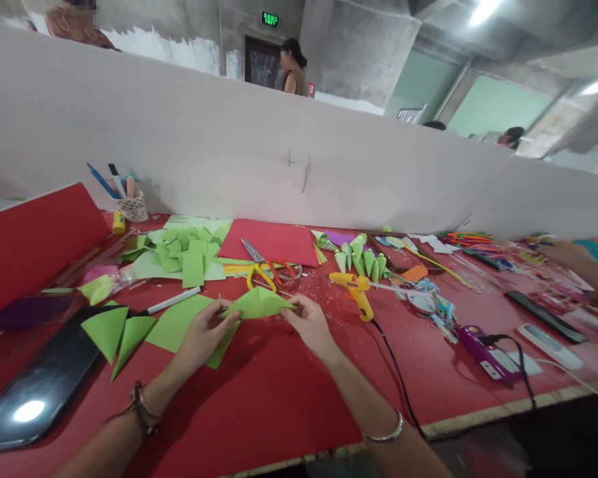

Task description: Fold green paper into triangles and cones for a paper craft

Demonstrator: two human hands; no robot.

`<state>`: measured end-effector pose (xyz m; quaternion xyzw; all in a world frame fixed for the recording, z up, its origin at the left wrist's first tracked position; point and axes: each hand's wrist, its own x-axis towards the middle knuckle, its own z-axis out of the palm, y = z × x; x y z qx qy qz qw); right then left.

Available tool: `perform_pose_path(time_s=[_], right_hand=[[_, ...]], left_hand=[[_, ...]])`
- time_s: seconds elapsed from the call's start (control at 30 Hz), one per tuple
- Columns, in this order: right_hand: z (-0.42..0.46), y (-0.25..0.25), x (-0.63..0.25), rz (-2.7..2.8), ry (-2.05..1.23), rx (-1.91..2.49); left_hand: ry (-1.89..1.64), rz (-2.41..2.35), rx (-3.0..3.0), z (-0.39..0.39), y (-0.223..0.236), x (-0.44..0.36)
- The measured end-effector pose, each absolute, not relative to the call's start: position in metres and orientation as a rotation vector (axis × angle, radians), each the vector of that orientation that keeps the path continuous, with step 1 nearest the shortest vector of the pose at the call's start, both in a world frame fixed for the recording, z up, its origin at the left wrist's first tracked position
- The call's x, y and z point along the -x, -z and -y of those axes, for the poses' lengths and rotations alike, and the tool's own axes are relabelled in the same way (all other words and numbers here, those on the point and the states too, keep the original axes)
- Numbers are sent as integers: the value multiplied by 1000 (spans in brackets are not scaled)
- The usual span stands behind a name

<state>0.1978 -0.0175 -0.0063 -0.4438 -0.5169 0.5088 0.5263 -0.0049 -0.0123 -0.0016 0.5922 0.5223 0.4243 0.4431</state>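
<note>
In the head view, the left hand [202,332] pinches the left end of a folded green paper [259,303], its thumb on the near face and the other fingers bent close together behind. The right hand [306,322] pinches the opposite end between thumb and fingertips. The paper is held between the two hands, above the red table [279,398], and bulges up in the middle.

Just beyond it lie scissors [269,271] with yellow and red handles, very near the paper's upper edge. Under and beside the left hand are flat green sheets [177,325], with a marker [173,301] lying across behind them. Farther left, two green paper cones [107,332] rest partly on a black tray [44,378].

Behind the left hand is a heap of green paper pieces [184,249], and next to it a stack of red paper [269,242]. To the right of the right hand lies a yellow glue gun [356,292], its black cord [396,372] running down past the right forearm to the table edge. Small green cones [359,257] stand grouped behind the glue gun. At the far right, another person's arm [578,262] reaches over the table.
</note>
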Motion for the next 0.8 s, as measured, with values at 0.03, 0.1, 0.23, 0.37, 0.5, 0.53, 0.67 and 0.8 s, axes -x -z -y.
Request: perform_pose_path(time_s=[0.03, 0.1, 0.23, 0.37, 0.5, 0.53, 0.67, 0.8], right_hand=[[18, 7, -197, 1211, -1241, 1048], [18, 6, -196, 1187, -1268, 1036], [18, 7, -195, 1311, -1182, 1113], [17, 9, -194, 1374, -1131, 1109], [19, 8, -192, 1368, -1191, 1083], [19, 7, -191, 1368, -1202, 1078], [21, 5, -187, 1239, -1272, 1029], [22, 6, -179, 887, -1459, 950]], left_hand=[[-1066, -1291, -1498, 12, 2, 4], [-1088, -1281, -1552, 12, 2, 3], [-1125, -1273, -1524, 14, -3, 0], [-1124, -1249, -1347, 17, -5, 0], [-1052, -1270, -1305, 17, -3, -3], [-1011, -1284, -1331, 17, -3, -4], [-989, -1298, -1320, 20, -3, -11], [-1031, -1261, -1167, 24, -7, -15]])
